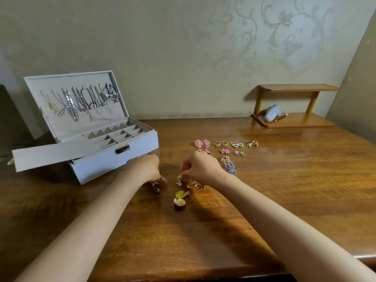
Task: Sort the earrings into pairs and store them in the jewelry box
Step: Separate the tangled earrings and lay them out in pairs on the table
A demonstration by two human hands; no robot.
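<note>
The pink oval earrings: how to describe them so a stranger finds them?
On the wooden table, right of the open jewelry box, earring pairs lie in rows. The pink oval earrings are leftmost in the far row, beyond the right hand. Unlike their small neighbours, they are large ovals.

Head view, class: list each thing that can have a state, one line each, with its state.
jewelry box: lid open, compartments look empty.
necklaces: hanging inside the lid.
pink oval earrings: paired, lying on the table.
yellow earrings: loose on the table, apart from the sorted rows.
left hand: fingers curled down; grip unclear.
right hand: pinching a white earring.
</note>
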